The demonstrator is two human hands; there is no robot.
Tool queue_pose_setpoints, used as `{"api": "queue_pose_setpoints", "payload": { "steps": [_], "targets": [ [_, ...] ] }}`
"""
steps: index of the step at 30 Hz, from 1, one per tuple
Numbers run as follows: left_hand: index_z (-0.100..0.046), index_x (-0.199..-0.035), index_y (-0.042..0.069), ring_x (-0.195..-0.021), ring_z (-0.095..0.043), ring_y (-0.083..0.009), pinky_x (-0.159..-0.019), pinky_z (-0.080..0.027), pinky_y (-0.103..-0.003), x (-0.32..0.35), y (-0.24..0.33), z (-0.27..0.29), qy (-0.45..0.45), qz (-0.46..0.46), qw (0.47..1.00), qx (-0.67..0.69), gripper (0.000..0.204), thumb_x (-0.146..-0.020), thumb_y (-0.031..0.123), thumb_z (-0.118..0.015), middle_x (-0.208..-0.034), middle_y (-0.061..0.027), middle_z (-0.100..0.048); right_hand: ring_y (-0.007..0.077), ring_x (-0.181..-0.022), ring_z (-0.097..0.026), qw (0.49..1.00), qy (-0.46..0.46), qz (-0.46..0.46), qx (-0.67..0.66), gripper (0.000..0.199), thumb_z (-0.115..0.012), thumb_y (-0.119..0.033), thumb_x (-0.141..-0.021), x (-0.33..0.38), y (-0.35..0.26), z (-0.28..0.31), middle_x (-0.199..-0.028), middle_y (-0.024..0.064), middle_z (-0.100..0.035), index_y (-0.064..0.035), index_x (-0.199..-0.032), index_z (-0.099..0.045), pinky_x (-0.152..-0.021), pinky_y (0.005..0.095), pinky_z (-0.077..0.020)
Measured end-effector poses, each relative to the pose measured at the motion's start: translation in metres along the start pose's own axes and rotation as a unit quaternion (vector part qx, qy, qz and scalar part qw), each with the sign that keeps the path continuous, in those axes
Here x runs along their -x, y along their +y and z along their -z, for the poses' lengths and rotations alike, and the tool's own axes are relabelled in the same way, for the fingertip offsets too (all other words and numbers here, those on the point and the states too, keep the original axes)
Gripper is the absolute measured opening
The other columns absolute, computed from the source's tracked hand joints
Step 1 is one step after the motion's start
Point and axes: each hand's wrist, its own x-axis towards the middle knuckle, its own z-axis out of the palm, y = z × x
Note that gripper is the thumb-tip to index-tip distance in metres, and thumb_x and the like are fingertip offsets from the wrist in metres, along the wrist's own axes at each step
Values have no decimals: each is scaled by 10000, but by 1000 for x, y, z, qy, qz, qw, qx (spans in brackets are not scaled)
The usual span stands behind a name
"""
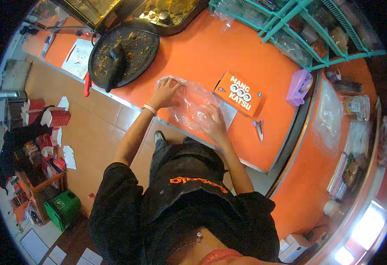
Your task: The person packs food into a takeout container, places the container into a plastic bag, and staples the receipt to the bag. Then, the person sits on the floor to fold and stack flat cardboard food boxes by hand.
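A thin see-through plastic bag (pixel 187 102) lies crumpled on the orange counter in front of me. My left hand (pixel 166 93) grips its left side with the fingers bent over the film. At the bag's right side, my right hand (pixel 213 123) has its fingers closed on the plastic. Just beyond the right hand stands an orange printed cardboard box (pixel 240 94), closed. Beneath the bag and right hand, a pale flat sheet (pixel 228 114) shows in part. Small scissors or a clip with pale handles (pixel 258 130) lies right of the box.
Far left on the counter (pixel 189 48) sits a dark stone mortar (pixel 145 46) with a pestle (pixel 116 64) and crumbs. A red-handled knife (pixel 87 85) lies beside it. A purple tape dispenser (pixel 299 88) and a teal rack (pixel 286 22) stand right. A green bin (pixel 63 210) is lower left.
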Motion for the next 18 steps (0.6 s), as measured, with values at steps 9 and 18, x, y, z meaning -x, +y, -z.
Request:
{"api": "queue_pose_setpoints", "payload": {
  "steps": [9, 18],
  "targets": [
    [-507, -1055, -15, -828, -596, -263, -715, -478, -336, -110, 109, -10, 109, 140, 897, 404, 544, -736, 409, -627, -902, -160, -604, 315, -1248, -219, 858, 293, -333, -261, 829, -686, -266, -727, 0, 110, 77, -1338, 200, -215, 12, -1308, -165, -1013, 426, -205],
    [-375, -1174, -39, -864, -538, -195, -752, -452, -310, -134, 138, 7, -67, 210, 754, 619, 683, -734, 414, -637, -972, -149, -535, 246, -1279, -158, 854, 237, -330, -326, 974, -717, -206, -692, -24, 84, 90, -1397, 157, -83, -15, -1353, -28, -1037, 387, -181]
  ]
}}
